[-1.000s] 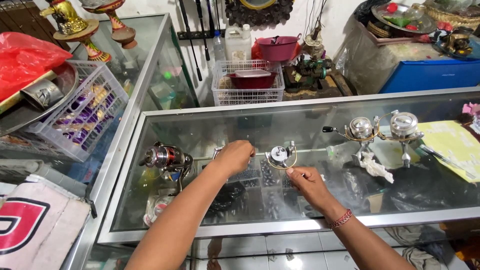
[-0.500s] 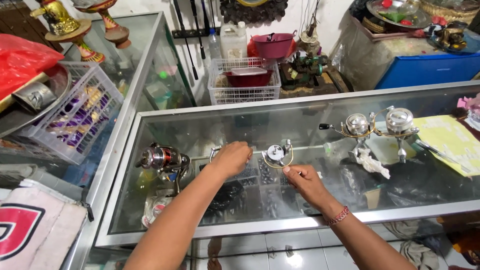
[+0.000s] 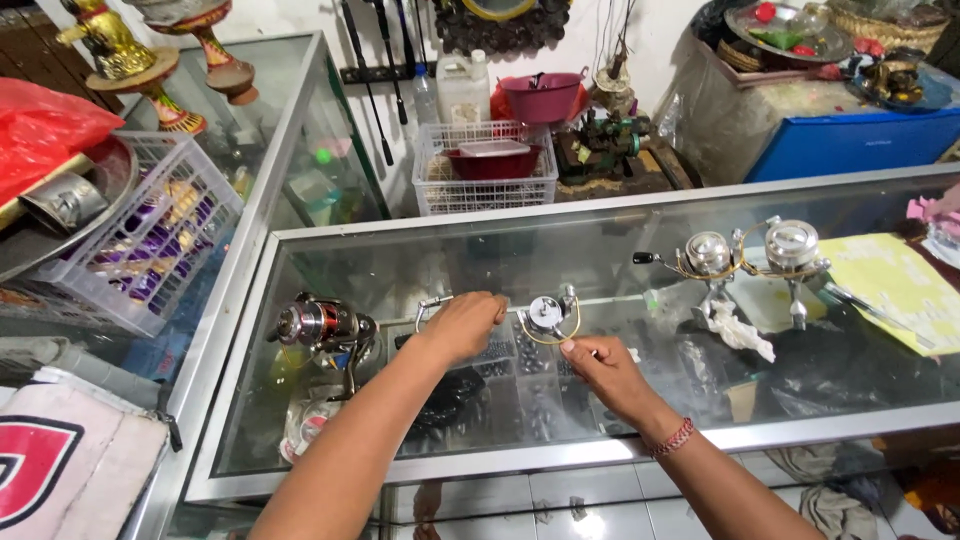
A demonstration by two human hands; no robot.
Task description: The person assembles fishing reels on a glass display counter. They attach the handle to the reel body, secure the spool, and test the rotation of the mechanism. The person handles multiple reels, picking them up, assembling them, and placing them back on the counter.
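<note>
On the glass counter top (image 3: 420, 270) lies a small silver fishing reel (image 3: 548, 314) with a gold bail wire. My left hand (image 3: 462, 326) is closed around the reel's left side, by its handle. My right hand (image 3: 600, 366) rests just below and right of the reel, fingertips at its gold wire. Whether those fingers pinch the wire I cannot tell. A red and black reel (image 3: 322, 326) stands left of my left hand. Two silver reels (image 3: 750, 254) stand further right on the glass.
A white crumpled tissue (image 3: 738, 328) and yellow paper (image 3: 893, 285) lie on the right. A white basket (image 3: 482, 170) with a red bowl sits behind the counter. A basket of purple packets (image 3: 150, 240) and a red bag (image 3: 45, 130) are at left. Small tackle shows under the glass.
Both hands stay at the small silver reel; the view has shifted slightly. The right fingertips have come a little closer to the gold wire.
</note>
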